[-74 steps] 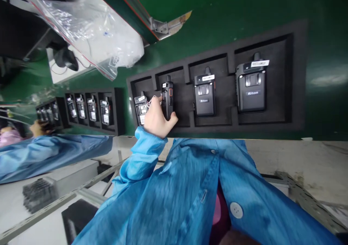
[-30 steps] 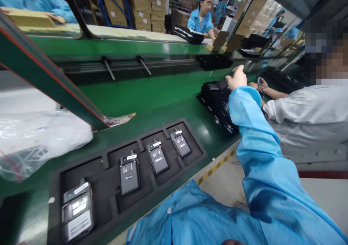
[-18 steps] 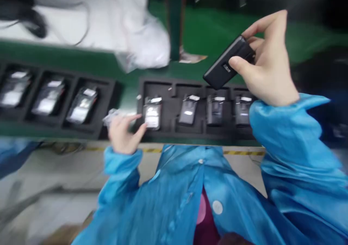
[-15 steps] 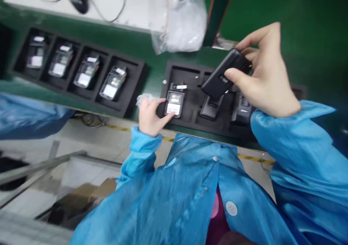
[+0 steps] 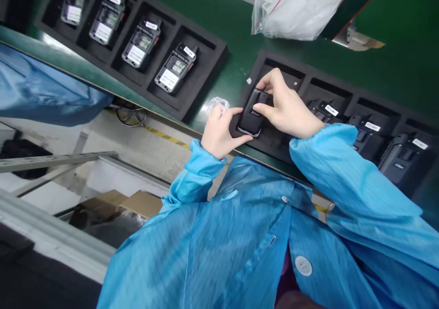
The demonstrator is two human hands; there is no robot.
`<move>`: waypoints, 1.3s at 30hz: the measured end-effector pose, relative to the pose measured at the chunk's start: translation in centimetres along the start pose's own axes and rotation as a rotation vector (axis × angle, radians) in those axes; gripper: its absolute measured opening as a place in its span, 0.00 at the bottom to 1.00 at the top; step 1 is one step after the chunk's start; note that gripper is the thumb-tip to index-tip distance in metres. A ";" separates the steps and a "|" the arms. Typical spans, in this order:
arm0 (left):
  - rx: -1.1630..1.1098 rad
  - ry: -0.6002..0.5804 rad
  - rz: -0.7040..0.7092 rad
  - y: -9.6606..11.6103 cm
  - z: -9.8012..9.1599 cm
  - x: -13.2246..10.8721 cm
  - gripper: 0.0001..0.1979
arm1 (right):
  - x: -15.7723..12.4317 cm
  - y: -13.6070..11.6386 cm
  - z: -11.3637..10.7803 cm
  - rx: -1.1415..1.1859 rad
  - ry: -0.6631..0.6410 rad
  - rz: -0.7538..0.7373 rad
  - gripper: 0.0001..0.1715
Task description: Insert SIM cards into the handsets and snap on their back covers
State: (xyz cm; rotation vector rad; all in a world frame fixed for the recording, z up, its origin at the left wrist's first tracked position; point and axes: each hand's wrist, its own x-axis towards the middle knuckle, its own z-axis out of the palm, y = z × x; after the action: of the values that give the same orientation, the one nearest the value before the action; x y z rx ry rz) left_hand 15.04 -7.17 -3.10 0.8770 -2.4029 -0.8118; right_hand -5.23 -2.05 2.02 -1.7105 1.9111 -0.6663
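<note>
A black handheld radio lies in the leftmost pocket of a black foam tray on the green conveyor belt. My right hand presses down on it, with fingers curled over its top and right side. My left hand grips its lower left edge with the thumb under it, and a small clear plastic piece shows at the fingers. Three more radios sit in the tray's other pockets, partly hidden by my right sleeve.
A second foam tray with several open-backed radios lies up left on the belt. A clear plastic bag rests at the top. Another person's blue sleeve is at left. Cardboard boxes and metal rails sit below the belt edge.
My right hand brought the black piece it held in the air down onto the leftmost radio in the tray. My left hand shifted to hold that radio's lower edge.
</note>
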 end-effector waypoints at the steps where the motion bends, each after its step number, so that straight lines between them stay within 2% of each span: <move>1: -0.011 0.001 0.003 -0.1 0.1 -0.1 0.36 | 0.0 0.2 0.1 -0.030 -0.002 0.002 0.24; 7: -0.049 -0.002 -0.013 -0.4 0.4 -0.5 0.38 | -1.1 0.2 1.3 -0.242 0.101 -0.009 0.24; 12: -0.054 -0.013 -0.029 -0.7 0.7 -0.6 0.39 | -2.2 -0.7 2.6 -0.404 0.154 0.051 0.25; 19: -0.081 0.023 0.052 -0.8 0.7 -0.6 0.38 | -3.0 -1.4 4.2 -0.540 0.248 0.087 0.24; 24: 0.034 -0.027 0.081 -0.1 0.5 -0.2 0.38 | -3.5 -1.7 4.4 -0.623 0.235 0.045 0.24; 31: 0.198 -0.090 0.065 0.6 0.0 0.3 0.32 | -4.8 -1.6 4.2 -0.627 0.179 -0.031 0.29; 35: 0.301 -0.105 0.000 2.5 0.1 0.9 0.31 | -4.7 -1.4 4.3 -0.551 0.197 -0.027 0.29; 39: 0.407 -0.100 -0.064 4.6 1.4 1.7 0.34 | -5.1 -1.5 3.1 -0.334 0.292 -0.012 0.27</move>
State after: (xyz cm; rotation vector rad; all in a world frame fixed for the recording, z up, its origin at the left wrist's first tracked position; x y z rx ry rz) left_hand 11.08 -4.90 -0.72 1.0911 -2.6917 -0.3985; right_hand -1.61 2.78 0.80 -1.9096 2.3234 -0.6597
